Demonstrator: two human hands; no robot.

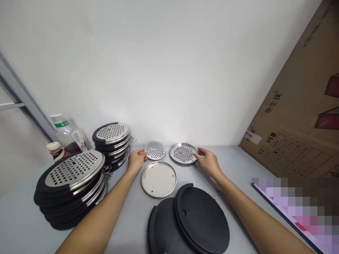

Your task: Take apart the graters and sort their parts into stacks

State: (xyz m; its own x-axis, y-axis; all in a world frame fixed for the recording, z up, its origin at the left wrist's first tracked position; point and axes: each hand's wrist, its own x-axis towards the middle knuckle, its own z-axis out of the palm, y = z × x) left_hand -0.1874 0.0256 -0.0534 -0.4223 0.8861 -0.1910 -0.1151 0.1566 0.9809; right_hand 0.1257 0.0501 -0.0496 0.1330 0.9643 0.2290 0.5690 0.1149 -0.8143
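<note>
At the back of the table, my left hand (pixel 137 159) pinches the left edge of a thin metal disc with many holes (pixel 155 150). My right hand (pixel 208 161) grips the right rim of a round metal tray with a perforated grater disc (pixel 183 154) in it. Between my forearms lies a plain round metal plate (pixel 159 179) with a raised rim and small holes near its edge. Closer to me, black round covers (pixel 202 218) overlap, each with a thick curved lip along part of its edge.
On the left stand two stacks of black-edged perforated discs, a near stack (pixel 74 173) and a far stack (pixel 112 134), with wire rings on their right sides. Bottles (pixel 65 132) stand behind them. A large cardboard box (pixel 288 116) leans at right, above a blurred flat object (pixel 288 215).
</note>
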